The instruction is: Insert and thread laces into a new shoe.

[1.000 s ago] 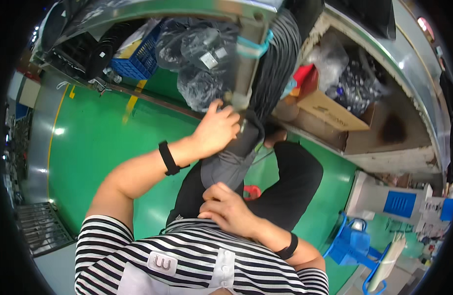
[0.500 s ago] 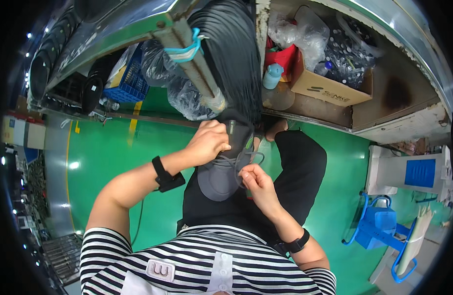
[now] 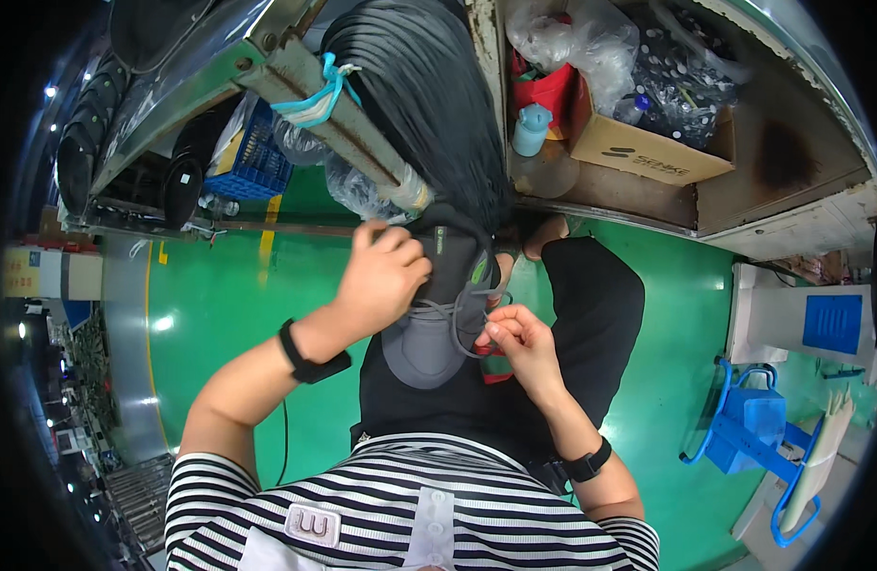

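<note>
A dark grey lace-up shoe (image 3: 424,352) rests over my lap, its rounded toe toward me and its black tongue (image 3: 443,255) pointing away. Grey shoelace (image 3: 462,333) loops loosely over its front and right side. At the shoe's left edge is my left hand (image 3: 383,276), its fingers bent but apart; the thumb is mostly hidden. My right hand (image 3: 521,347) pinches the lace between thumb and fingers, just right of the shoe. A small red item (image 3: 496,369) shows below that hand; its kind is unclear.
A thick bundle of black laces or cords (image 3: 419,105) hangs ahead beside a metal post (image 3: 362,143). On the right shelf stand a light-blue bottle (image 3: 531,130) and a cardboard box (image 3: 648,152). A blue crate (image 3: 258,157) sits left; a blue-framed stand (image 3: 752,428) is at right.
My left hand has shifted left off the tongue and its fingers have loosened. My right hand has moved slightly right and up with the lace in its pinch.
</note>
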Motion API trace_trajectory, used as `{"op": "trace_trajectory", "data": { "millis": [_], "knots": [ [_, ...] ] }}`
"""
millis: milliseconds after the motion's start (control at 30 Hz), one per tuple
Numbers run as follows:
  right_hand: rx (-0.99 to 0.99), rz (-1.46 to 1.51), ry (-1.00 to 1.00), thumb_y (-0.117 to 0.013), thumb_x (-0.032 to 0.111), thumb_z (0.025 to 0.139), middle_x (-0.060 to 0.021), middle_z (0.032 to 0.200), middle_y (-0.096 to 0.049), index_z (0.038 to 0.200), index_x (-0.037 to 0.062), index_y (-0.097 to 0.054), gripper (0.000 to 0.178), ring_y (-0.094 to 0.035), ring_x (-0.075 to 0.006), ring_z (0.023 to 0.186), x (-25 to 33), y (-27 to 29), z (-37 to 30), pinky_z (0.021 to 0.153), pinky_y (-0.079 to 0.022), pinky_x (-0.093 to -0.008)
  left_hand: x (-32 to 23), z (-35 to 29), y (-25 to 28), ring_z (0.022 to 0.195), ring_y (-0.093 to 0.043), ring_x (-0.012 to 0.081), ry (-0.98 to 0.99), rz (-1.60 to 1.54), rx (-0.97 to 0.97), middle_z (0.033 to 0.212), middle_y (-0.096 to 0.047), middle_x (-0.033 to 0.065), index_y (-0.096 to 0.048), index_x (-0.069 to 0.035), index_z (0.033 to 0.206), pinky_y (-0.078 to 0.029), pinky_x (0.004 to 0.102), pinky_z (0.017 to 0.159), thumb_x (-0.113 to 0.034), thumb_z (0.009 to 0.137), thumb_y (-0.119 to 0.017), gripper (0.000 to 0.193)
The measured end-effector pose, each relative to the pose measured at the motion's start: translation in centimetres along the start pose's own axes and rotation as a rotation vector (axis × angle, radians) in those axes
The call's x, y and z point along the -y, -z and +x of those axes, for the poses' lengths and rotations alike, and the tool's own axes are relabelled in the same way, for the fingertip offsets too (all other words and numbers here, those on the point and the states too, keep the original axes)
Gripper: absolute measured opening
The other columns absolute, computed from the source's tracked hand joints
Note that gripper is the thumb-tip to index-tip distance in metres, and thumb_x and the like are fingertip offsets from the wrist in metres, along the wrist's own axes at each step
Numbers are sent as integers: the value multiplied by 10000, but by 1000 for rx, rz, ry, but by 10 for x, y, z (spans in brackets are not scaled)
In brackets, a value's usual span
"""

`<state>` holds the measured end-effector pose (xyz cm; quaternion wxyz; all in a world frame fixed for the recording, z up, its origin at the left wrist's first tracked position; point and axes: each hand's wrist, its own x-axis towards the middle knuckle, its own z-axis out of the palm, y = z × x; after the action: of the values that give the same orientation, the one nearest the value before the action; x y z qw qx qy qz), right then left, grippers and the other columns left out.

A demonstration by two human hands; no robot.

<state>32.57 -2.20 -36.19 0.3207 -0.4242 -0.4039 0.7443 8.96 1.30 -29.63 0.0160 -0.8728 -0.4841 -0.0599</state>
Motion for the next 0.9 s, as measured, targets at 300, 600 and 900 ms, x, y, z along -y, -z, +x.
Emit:
{"op": "trace_trajectory", "data": {
  "millis": [300, 600, 900],
  "knots": [
    [-47, -12, 91, -600, 40, 925, -47, 809, -707, 1022, -3, -586, 107, -595, -53, 716, -4, -13, 16, 671, -467, -210, -14, 7, 6, 973, -531, 264, 85, -37, -149, 853, -542, 55, -619, -79, 813, -371, 433, 934, -78, 718, -695, 121],
    [-217, -561, 415, -662, 60, 850, -51, 809, -634, 880, 43, -660, 34, -540, -172, 725, 21, -10, 30, 693, -444, -308, -19, 19, 7, 917, -516, 236, 56, -51, -152, 865, -522, 42, -612, -71, 779, -382, 411, 882, -116, 710, -708, 126],
    [-247, -1035, 816, -703, 82, 729, -34, 935, -566, 807, 90, -667, 87, -513, -271, 943, 35, -25, 57, 850, -386, -422, -2, 14, -28, 834, -533, 292, 295, -552, -250, 837, -514, 93, -585, -43, 790, -430, 392, 723, -63, 777, -684, 102]
  ]
}}
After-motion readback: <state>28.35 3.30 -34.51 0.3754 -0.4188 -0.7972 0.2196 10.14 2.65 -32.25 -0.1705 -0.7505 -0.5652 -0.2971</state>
